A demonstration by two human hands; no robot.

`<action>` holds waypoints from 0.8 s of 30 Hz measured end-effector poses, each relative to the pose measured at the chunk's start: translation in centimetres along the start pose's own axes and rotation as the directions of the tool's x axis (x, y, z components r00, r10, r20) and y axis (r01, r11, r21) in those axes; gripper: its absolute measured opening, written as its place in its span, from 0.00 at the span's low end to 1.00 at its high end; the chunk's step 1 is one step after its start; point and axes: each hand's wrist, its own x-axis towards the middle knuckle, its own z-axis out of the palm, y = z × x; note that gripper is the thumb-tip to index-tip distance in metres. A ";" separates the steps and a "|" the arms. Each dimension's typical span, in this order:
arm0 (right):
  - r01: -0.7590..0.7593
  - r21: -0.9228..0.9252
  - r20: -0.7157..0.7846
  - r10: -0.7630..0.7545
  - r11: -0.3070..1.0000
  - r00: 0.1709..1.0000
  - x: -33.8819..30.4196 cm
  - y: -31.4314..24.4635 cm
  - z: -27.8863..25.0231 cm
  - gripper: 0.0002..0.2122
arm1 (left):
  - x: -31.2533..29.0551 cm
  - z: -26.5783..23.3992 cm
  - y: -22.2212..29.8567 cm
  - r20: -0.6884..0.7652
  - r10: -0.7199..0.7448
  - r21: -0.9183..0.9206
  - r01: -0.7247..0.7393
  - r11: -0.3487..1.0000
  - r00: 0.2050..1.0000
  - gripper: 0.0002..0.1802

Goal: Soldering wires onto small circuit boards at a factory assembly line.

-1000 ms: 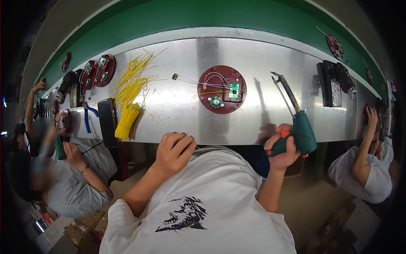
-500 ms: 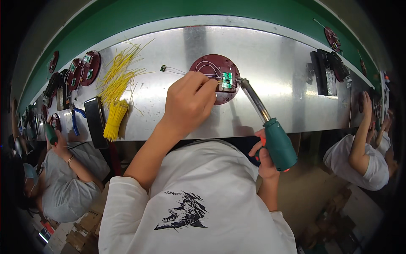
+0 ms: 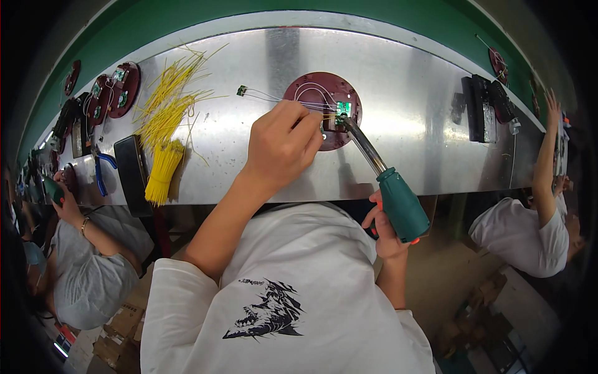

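My left hand is closed in a pinch over the left part of a round dark-red base. From its fingertips a thin yellow wire runs to a green circuit board on the base. My right hand is wrapped round the green handle of a soldering iron. Its metal tip meets the lower part of the board, beside the wire's end; whether they touch is too small to tell. White wires loop over the base and lead left to a small circuit board. My left fingertips are partly hidden.
A bundle of yellow wires lies at left, with loose ones behind it. Beside it are a dark phone-like slab and blue-handled pliers. More red bases stand far left. Black parts lie at right. People work on both sides.
The soldering iron's tip has moved left and down from the board's right edge onto its lower part. My left hand keeps its pinch. The whole view has shifted slightly.
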 end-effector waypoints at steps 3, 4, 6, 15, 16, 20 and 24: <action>0.036 -0.026 0.044 -0.035 0.999 0.998 0.0 0.0 -0.2 0.18 | 0.0 -0.1 0.0 -0.004 -0.012 0.003 0.012 1.000 1.000 0.10; 0.030 -0.034 0.040 -0.028 0.999 0.999 -0.1 -0.2 -0.2 0.18 | 0.0 -0.1 0.0 0.003 -0.013 0.007 0.013 1.000 1.000 0.10; 0.023 -0.043 0.038 -0.021 0.999 0.999 -0.2 -0.3 -0.3 0.17 | 0.1 -0.1 0.0 0.017 -0.014 0.015 0.014 1.000 1.000 0.09; -0.063 0.007 -0.003 0.063 0.998 0.998 -0.1 -1.2 0.0 0.17 | -0.1 -0.1 -0.2 0.020 -0.016 0.008 0.015 1.000 1.000 0.09; -0.063 0.036 -0.048 0.065 0.997 0.997 -0.1 -1.5 0.3 0.17 | -0.1 -0.1 -0.2 0.021 -0.015 0.007 0.015 1.000 1.000 0.09; -0.037 0.037 -0.105 0.041 0.999 0.994 0.1 -1.5 0.5 0.18 | 0.0 -0.3 -0.1 0.025 -0.018 0.009 0.018 1.000 1.000 0.09; -0.015 0.031 -0.135 0.019 0.999 0.991 0.2 -1.1 0.4 0.19 | -0.1 -0.4 -0.2 0.032 -0.029 0.016 0.028 0.999 0.999 0.09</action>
